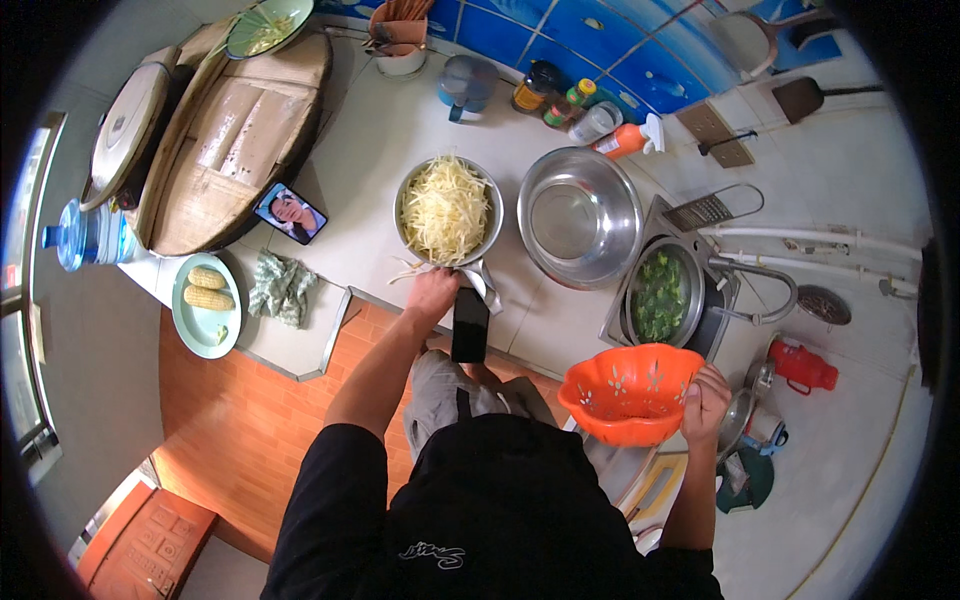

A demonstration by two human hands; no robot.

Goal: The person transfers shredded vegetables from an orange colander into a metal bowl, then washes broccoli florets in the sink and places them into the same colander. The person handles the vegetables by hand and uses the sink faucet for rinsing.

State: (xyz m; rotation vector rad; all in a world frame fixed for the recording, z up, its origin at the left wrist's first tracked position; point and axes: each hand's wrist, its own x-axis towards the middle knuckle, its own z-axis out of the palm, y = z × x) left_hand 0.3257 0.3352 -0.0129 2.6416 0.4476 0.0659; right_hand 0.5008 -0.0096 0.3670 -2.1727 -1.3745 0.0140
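My right hand [703, 405] grips the right rim of an orange plastic colander [622, 427], held tilted over the counter's front edge. No food shows inside it. My left hand [433, 292] is at the near rim of a steel bowl [495, 225] heaped with pale shredded vegetable [448, 210], which looks like potato. Its fingers are partly hidden, so I cannot tell whether they grip the rim. A few loose shreds [405, 271] lie beside that hand. Just to its right, a shiny metal piece [484, 281] and a dark flat object [470, 326] stick out past the counter edge.
Right of the shreds stands a large steel basin [566, 217]. Leafy greens sit in a pot [697, 300] in the sink. A grater [705, 211] lies behind. Leftward are a phone [292, 214], crumpled cloth [281, 289], corn plate [202, 341] and large wooden lid [240, 142].
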